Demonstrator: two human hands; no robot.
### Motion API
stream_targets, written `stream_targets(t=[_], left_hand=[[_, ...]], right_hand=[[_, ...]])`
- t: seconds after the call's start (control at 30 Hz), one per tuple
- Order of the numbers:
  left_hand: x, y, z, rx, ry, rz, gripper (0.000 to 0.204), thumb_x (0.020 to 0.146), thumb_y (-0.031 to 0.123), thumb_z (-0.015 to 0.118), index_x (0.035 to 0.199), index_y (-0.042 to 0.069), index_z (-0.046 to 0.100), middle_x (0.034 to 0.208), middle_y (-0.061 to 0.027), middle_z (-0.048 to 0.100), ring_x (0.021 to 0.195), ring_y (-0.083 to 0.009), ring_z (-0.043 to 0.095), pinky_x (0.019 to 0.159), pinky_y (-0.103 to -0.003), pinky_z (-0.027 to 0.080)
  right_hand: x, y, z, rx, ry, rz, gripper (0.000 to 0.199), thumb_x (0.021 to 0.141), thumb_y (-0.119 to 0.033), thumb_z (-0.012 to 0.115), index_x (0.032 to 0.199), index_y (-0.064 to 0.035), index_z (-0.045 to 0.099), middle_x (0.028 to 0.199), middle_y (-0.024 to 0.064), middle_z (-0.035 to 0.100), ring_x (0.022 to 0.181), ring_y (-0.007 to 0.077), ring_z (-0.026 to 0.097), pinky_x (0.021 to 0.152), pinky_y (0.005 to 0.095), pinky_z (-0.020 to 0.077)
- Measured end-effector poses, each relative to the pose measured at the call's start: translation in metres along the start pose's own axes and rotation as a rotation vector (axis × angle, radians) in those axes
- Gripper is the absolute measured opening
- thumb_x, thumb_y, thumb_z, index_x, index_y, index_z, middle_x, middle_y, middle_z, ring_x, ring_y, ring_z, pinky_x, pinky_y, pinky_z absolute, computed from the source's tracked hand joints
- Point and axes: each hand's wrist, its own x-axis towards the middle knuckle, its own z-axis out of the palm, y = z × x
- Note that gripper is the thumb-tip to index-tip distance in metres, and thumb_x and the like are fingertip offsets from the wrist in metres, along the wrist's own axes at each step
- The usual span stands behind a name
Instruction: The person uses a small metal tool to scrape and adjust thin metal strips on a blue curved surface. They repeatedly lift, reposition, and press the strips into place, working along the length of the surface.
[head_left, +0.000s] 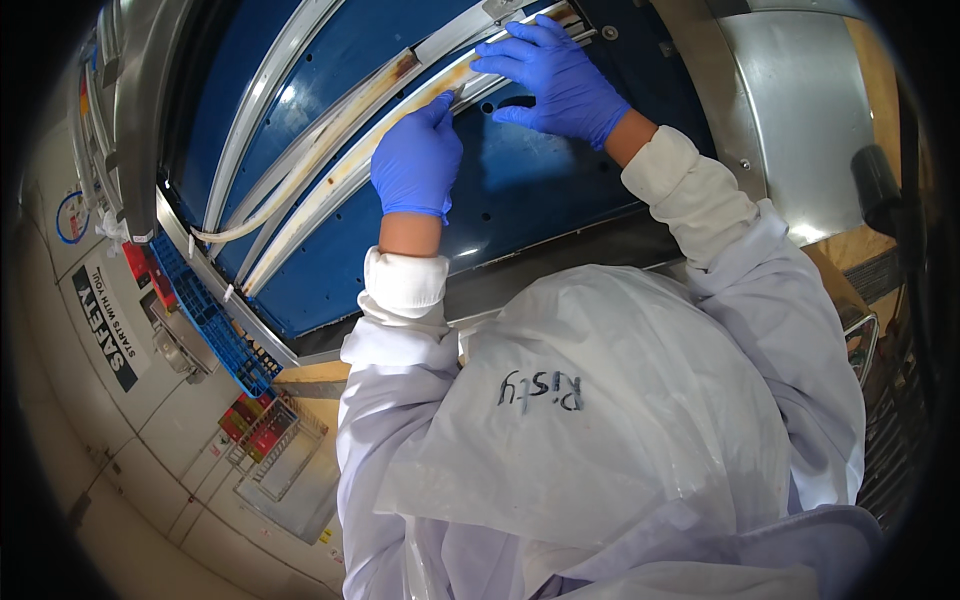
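Observation:
My left hand (418, 160), in a blue glove, is closed with its fingertips at a long pale rail (345, 178). A small dark tip shows by its index finger, but what it holds, if anything, I cannot make out. My right hand (560, 85), gloved too, has its fingers stretched out across the upper part of the same rail, thumb apart. Brown and yellowish stains mark the rail. Beside it runs a second stained strip (330, 145), whose lower end curves away loosely. Both are on a dark blue panel (530, 165) dotted with holes.
A bare metal rail (262, 100) runs along the panel's left side. Smooth sheet metal (800, 120) stands at the right. To the left are a blue plastic crate (205, 305), a wire rack (275, 445) with red items, and a wall sign (105, 325).

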Motion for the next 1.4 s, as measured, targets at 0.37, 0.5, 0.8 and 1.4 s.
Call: stream_targets(t=[0.37, 0.5, 0.8, 1.4], left_hand=[[-0.018, -0.139, -0.012, -0.05, -0.106, -0.194, 0.032, 0.093, 0.036, 0.057, 0.123, 0.027, 0.067, 0.106, -0.0205, 0.069, 0.097, -0.035, 0.067, 0.087, -0.039, 0.051], [-0.032, -0.079, -0.027, -0.085, -0.029, -0.145, 0.03, 0.094, 0.035, 0.056, 0.121, 0.028, 0.068, 0.097, -0.0187, 0.07, 0.088, -0.0353, 0.068, 0.079, -0.042, 0.053], [-0.01, 0.011, -0.01, -0.007, 0.041, 0.073, 0.028, 0.095, 0.034, 0.055, 0.118, 0.029, 0.07, 0.09, -0.016, 0.07, 0.081, -0.0362, 0.067, 0.074, -0.043, 0.054], [0.0, 0.02, -0.004, 0.03, -0.028, 0.036, 0.029, 0.093, 0.032, 0.056, 0.118, 0.027, 0.069, 0.096, -0.0168, 0.07, 0.088, -0.0356, 0.067, 0.08, -0.043, 0.053]], right_hand=[[-0.001, 0.006, -0.013, -0.008, -0.062, -0.019, 0.06, 0.074, -0.035, 0.078, 0.129, -0.0209, 0.06, 0.135, -0.0008, 0.056, 0.128, 0.0247, 0.046, 0.113, 0.0415, 0.034], [-0.012, 0.011, -0.033, -0.158, -0.036, 0.085, 0.062, 0.074, -0.035, 0.079, 0.132, -0.0285, 0.058, 0.141, -0.0048, 0.051, 0.132, 0.025, 0.042, 0.115, 0.04, 0.0331], [-0.021, 0.027, -0.028, -0.113, -0.047, 0.051, 0.06, 0.077, -0.037, 0.075, 0.134, -0.0316, 0.056, 0.144, -0.0073, 0.048, 0.135, 0.0252, 0.038, 0.115, 0.04, 0.0347], [-0.02, 0.021, -0.028, -0.036, 0.064, 0.079, 0.05, 0.075, -0.035, 0.077, 0.123, -0.0256, 0.066, 0.138, -0.0032, 0.054, 0.13, 0.0241, 0.042, 0.112, 0.0403, 0.036]])
